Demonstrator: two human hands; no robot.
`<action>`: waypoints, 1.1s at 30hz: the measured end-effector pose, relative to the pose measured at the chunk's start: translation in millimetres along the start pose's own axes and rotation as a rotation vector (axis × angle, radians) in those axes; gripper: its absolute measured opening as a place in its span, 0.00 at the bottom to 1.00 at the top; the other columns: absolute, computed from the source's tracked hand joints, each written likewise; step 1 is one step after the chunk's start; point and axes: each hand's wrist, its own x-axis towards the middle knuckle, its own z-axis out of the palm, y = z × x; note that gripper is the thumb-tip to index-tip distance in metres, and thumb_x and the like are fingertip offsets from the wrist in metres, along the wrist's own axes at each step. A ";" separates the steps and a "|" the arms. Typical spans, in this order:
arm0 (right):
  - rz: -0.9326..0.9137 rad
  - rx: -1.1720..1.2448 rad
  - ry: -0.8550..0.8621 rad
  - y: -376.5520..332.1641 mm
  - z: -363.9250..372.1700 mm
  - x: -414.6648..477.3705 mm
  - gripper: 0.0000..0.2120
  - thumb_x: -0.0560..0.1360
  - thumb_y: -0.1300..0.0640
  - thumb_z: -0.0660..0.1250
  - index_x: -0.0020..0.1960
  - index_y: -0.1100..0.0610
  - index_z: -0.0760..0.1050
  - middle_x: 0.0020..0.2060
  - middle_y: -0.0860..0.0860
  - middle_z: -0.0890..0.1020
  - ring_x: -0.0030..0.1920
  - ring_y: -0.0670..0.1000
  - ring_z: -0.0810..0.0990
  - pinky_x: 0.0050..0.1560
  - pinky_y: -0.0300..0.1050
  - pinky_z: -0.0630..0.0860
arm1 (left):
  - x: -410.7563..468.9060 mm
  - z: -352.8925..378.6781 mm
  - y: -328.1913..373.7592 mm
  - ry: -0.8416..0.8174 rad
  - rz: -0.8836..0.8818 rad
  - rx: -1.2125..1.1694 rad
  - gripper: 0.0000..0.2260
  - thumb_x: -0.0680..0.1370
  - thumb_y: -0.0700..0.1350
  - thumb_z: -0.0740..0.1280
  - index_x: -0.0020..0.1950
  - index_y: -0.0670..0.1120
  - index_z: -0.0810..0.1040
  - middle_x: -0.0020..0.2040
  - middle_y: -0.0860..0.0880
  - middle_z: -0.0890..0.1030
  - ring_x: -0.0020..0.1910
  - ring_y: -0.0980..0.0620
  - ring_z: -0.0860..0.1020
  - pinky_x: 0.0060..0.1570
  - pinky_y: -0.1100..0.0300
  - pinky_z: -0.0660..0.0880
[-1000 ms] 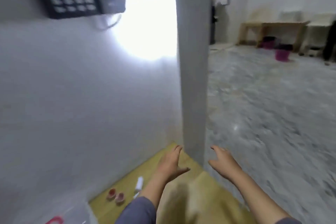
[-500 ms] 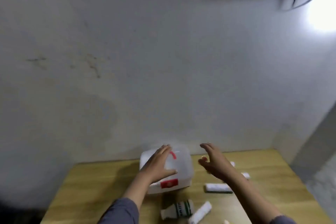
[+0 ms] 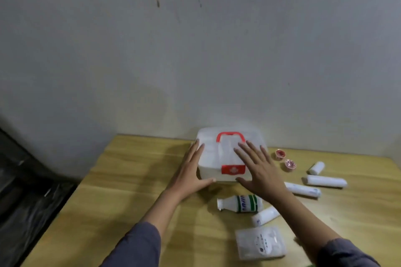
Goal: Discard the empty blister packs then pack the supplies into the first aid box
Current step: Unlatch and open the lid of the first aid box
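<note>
No word or number could be read with certainty. A white cross-like emblem was shown on the red latch point(image 3: 233, 169) at the front of the first aid box point(image 3: 230, 151), between the left hand point(image 3: 191, 174) and the right hand point(image 3: 258, 171). Green bands and blurred blue lettering were borne by the label of the bottle point(image 3: 239, 203) lying just below the right hand. Small dark print, too blurred to be made out, was carried by the clear packet point(image 3: 260, 243) beside the right forearm.

Two bare forearms are seen — each covered from the elbow up by a loose, dull grey-purple sleeve point(image 3: 136, 247). The left hand point(image 3: 188, 174) and right hand point(image 3: 259, 171) are ungloved — rings and watches are not worn.
</note>
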 end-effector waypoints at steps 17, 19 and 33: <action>-0.254 0.162 0.437 9.3 25.4 -2.4 0.17 0.77 0.42 0.55 0.62 0.45 0.73 0.67 0.46 0.73 0.70 0.48 0.67 0.70 0.55 0.58 | 24.4 35.4 -32.7 0.325 0.225 -0.090 0.45 0.67 0.49 0.81 0.78 0.46 0.61 0.79 0.47 0.59 0.78 0.50 0.58 0.71 0.64 0.56; -0.233 0.148 0.388 8.9 21.9 -3.9 0.19 0.77 0.40 0.53 0.62 0.45 0.73 0.67 0.46 0.73 0.70 0.48 0.66 0.70 0.54 0.57 | 23.4 35.9 -31.1 0.300 0.211 -0.098 0.46 0.67 0.50 0.80 0.79 0.47 0.58 0.80 0.48 0.56 0.79 0.51 0.56 0.71 0.64 0.55; -0.110 0.529 0.424 8.8 -20.7 24.2 0.15 0.76 0.49 0.61 0.56 0.54 0.79 0.52 0.50 0.84 0.52 0.50 0.82 0.57 0.53 0.75 | 23.3 51.6 -9.4 0.358 -0.015 -0.544 0.43 0.69 0.55 0.77 0.78 0.49 0.60 0.76 0.49 0.66 0.75 0.49 0.65 0.70 0.55 0.66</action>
